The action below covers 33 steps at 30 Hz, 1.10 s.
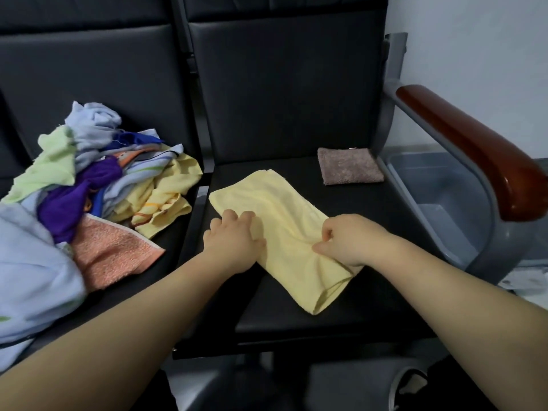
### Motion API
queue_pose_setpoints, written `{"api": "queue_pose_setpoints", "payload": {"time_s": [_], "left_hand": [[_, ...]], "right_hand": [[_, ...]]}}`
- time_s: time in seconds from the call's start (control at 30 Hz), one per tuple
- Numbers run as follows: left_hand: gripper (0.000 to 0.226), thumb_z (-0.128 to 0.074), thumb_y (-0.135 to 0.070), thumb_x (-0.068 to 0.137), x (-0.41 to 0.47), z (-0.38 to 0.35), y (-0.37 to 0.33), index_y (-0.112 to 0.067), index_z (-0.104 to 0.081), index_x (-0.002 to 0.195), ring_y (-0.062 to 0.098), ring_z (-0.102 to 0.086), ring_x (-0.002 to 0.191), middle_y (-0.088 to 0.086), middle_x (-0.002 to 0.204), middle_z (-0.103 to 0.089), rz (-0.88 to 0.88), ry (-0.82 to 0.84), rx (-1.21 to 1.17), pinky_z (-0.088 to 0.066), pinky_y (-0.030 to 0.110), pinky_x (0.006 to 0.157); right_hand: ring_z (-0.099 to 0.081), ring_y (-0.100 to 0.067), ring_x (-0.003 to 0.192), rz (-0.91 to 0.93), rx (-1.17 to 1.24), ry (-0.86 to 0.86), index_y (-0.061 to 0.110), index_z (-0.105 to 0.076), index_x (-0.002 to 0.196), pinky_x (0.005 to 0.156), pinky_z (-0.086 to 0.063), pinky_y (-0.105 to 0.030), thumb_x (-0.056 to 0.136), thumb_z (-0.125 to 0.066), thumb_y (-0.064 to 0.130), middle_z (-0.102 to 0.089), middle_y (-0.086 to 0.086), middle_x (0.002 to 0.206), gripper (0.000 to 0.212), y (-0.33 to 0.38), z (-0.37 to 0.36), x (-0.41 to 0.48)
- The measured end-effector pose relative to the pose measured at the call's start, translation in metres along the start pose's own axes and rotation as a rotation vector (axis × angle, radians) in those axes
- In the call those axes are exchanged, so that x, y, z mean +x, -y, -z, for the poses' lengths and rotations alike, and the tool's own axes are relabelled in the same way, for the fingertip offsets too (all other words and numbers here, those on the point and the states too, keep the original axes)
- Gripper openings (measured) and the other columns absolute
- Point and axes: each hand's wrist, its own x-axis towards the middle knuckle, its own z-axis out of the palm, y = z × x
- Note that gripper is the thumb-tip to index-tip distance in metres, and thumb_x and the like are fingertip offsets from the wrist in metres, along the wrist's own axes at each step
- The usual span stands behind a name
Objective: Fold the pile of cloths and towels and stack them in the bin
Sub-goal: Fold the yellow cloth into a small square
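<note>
- My right hand (347,241) is closed on the yellow towel (284,221), thumb and forefinger pinching up a small ridge of cloth near its right edge.
- My left hand (234,241) lies on the towel's left edge, level with the right hand. Its fingers are bent and the tips are down on the cloth. I cannot tell whether they pinch it or only press.
- The towel lies flat on the black seat (385,221) as a long, narrow, folded band. Its long axis runs on a diagonal, from far-left of my hands to near-right.
- The far end points away beyond my left fingers. The hemmed near end sticks out past my right wrist, toward me.
- A folded brown cloth (350,166) lies on the same seat, beyond my right hand and apart from the towel.
- The grey bin (444,200) stands to the right of my right hand, past the armrest (474,149).
- The pile of cloths (89,185) sits left of my left hand, on the next seat.
</note>
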Motion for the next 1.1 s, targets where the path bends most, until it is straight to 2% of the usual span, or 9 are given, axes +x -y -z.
{"api": "queue_pose_setpoints", "payload": {"time_s": [0.1,0.2,0.37,0.53,0.67,0.77,0.9,1.03,1.1], "left_hand": [[0.060,-0.052,-0.057,0.094,-0.011,0.001,0.003,-0.035,-0.036,0.148,0.032,-0.041,0.129,0.002,0.146,-0.039,-0.011,0.036,-0.025,-0.036,0.046,0.105],[0.060,-0.051,-0.059,0.095,-0.021,0.001,0.001,-0.034,-0.038,0.148,0.032,-0.039,0.134,0.001,0.152,-0.036,-0.023,0.072,-0.047,-0.035,0.047,0.107],[0.060,-0.051,-0.063,0.094,-0.036,0.003,-0.014,-0.032,-0.042,0.144,0.033,-0.034,0.137,0.000,0.153,-0.033,-0.055,0.125,-0.056,-0.031,0.048,0.109],[0.068,-0.050,-0.068,0.092,-0.042,0.003,-0.015,-0.033,-0.036,0.148,0.032,-0.029,0.141,0.001,0.157,-0.027,-0.069,0.157,-0.032,-0.026,0.049,0.114],[0.070,-0.051,-0.069,0.091,-0.045,0.004,-0.017,-0.032,-0.035,0.149,0.033,-0.027,0.144,0.002,0.158,-0.025,-0.077,0.174,-0.031,-0.025,0.050,0.115],[0.071,-0.052,-0.068,0.091,-0.047,0.004,-0.020,-0.031,-0.036,0.149,0.033,-0.029,0.142,0.001,0.159,-0.025,-0.069,0.171,-0.031,-0.027,0.050,0.114],[0.069,-0.057,-0.066,0.088,-0.053,0.003,-0.028,-0.031,-0.041,0.144,0.031,-0.041,0.130,-0.002,0.148,-0.036,-0.058,0.099,-0.041,-0.037,0.046,0.105],[0.068,-0.066,-0.057,0.087,-0.061,-0.002,-0.034,-0.031,-0.043,0.145,0.022,-0.052,0.123,-0.007,0.141,-0.040,-0.100,0.207,-0.316,-0.046,0.034,0.097],[0.056,-0.070,-0.045,0.088,-0.067,-0.002,-0.040,-0.030,-0.051,0.138,0.016,-0.053,0.122,-0.008,0.137,-0.047,-0.152,0.284,-0.456,-0.044,0.032,0.103]], "right_hand": [[-0.062,-0.016,0.087,-0.075,0.012,-0.046,0.023,-0.062,0.098,0.073,-0.054,-0.034,0.102,-0.049,0.046,-0.064,0.003,0.099,0.026,-0.007,0.002,0.004],[-0.060,-0.015,0.083,-0.128,0.015,-0.052,0.022,-0.058,0.096,0.064,-0.048,-0.031,0.096,-0.055,0.036,-0.062,0.003,0.097,0.014,-0.014,-0.003,0.005],[-0.050,-0.019,0.062,-0.194,0.055,0.017,0.017,-0.058,0.078,0.052,-0.037,-0.029,0.088,-0.062,0.029,-0.054,0.001,0.075,0.016,-0.017,-0.009,0.006],[-0.055,-0.021,0.077,-0.199,0.210,-0.089,0.007,-0.071,0.104,0.066,-0.044,-0.033,0.090,-0.061,0.019,-0.063,-0.005,0.091,0.021,-0.029,0.001,-0.004],[-0.064,-0.021,0.087,-0.217,0.202,-0.146,0.016,-0.064,0.102,0.071,-0.053,-0.035,0.091,-0.065,0.022,-0.067,-0.005,0.102,0.013,-0.041,-0.003,-0.008],[-0.061,-0.021,0.091,-0.228,0.162,-0.187,0.018,-0.057,0.106,0.068,-0.052,-0.034,0.091,-0.068,0.029,-0.061,-0.001,0.103,0.021,-0.045,-0.013,-0.010],[-0.054,-0.019,0.094,-0.069,0.072,-0.404,0.025,-0.056,0.105,0.072,-0.046,-0.033,0.092,-0.067,0.018,-0.052,0.002,0.108,0.018,-0.042,-0.018,-0.010],[-0.058,-0.012,0.093,0.117,0.200,-0.233,0.036,-0.061,0.094,0.082,-0.055,-0.033,0.095,-0.056,0.015,-0.056,0.013,0.105,0.021,-0.040,-0.026,-0.013],[-0.060,-0.010,0.094,0.142,0.187,-0.134,0.039,-0.063,0.093,0.086,-0.057,-0.033,0.096,-0.058,0.016,-0.059,0.014,0.104,0.023,-0.042,-0.029,-0.015]]}}
